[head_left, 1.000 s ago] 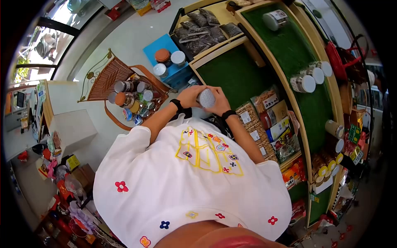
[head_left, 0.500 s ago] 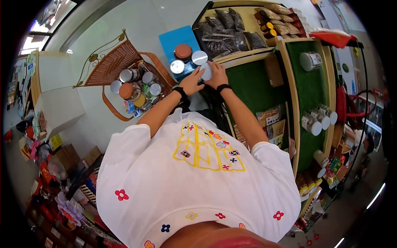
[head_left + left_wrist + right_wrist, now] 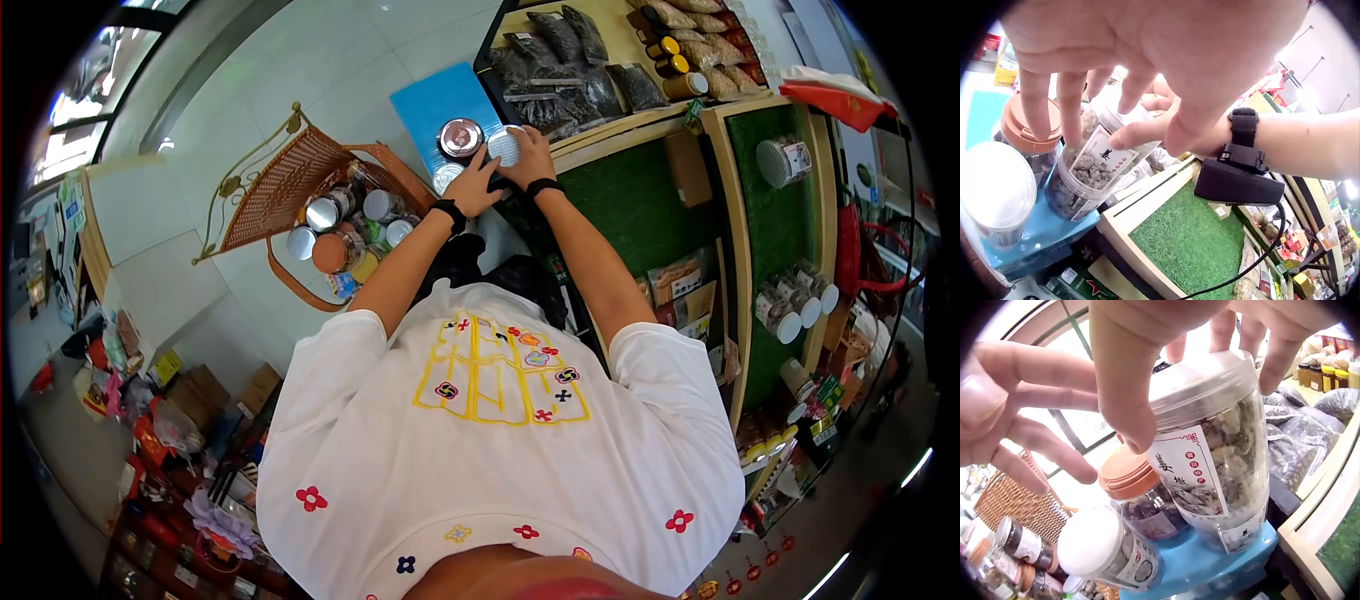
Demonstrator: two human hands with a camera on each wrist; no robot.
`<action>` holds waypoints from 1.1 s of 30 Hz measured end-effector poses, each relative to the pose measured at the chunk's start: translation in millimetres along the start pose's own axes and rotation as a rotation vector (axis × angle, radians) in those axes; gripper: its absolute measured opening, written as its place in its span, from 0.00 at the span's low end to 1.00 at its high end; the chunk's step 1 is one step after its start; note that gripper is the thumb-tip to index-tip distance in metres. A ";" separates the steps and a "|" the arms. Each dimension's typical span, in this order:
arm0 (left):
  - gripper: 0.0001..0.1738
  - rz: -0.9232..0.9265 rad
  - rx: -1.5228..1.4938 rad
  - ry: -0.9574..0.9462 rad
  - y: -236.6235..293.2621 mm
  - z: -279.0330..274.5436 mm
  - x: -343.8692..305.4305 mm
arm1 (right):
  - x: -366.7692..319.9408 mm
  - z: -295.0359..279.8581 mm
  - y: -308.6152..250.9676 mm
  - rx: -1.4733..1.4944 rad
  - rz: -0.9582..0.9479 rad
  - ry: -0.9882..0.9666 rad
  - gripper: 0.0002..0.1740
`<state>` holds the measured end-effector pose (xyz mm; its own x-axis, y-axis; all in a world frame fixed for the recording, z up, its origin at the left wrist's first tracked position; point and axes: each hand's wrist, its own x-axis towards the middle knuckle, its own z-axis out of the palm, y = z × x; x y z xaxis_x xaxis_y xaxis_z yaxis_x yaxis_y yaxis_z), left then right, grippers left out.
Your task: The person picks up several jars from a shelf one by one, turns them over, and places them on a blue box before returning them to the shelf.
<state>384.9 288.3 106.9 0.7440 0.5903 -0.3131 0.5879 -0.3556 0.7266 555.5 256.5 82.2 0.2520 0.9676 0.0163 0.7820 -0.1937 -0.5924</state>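
Note:
My right hand (image 3: pixel 527 160) grips a clear jar (image 3: pixel 1210 456) near its white lid, thumb on the label side and fingers round the far side. Pale dried pieces show through the jar's wall. It stands over a lower clear jar (image 3: pixel 1067 199), stacked on it, at the edge of a blue box (image 3: pixel 433 95). My left hand (image 3: pixel 472 190) hovers beside it with fingers spread, holding nothing. Close by on the box are an orange-lidded jar (image 3: pixel 1138 494) and a white-lidded jar (image 3: pixel 1104 544).
A wicker chair (image 3: pixel 262 195) at left holds several jars and packets. Dark bags (image 3: pixel 560 65) lie on a wooden display behind the box. To the right run green-lined shelves (image 3: pixel 640 195) with wooden edges, bearing more jars (image 3: pixel 795 300).
Both hands have moved forward from near my body to the blue box, the right hand carrying the jar onto another jar. My left hand has come off the jar. The head view has shifted.

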 end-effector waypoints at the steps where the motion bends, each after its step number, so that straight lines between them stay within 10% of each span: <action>1: 0.39 -0.002 -0.013 0.005 0.3 -0.6 1.0 | -0.3 0.6 -0.6 0.002 0.018 0.011 0.38; 11: 0.39 0.102 0.056 0.402 10.9 22.8 -3.8 | -36.8 -20.6 -8.1 0.078 0.178 0.108 0.45; 21: 0.05 0.585 -0.097 -0.189 31.6 88.5 -63.1 | -269.6 -48.3 79.3 0.108 0.685 -0.436 0.22; 26: 0.04 0.633 -0.054 -0.378 73.6 129.7 -64.7 | -410.4 -82.5 82.1 0.275 1.288 -0.159 0.19; 33: 0.06 0.815 0.091 -0.470 143.0 211.2 -71.3 | -641.4 -22.4 42.6 0.338 1.512 0.500 0.16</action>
<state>482.9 42.3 103.9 0.9767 -0.2104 0.0418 -0.1621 -0.5968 0.7859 439.9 -376.1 64.6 0.8335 -0.2210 -0.5065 -0.4737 -0.7576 -0.4490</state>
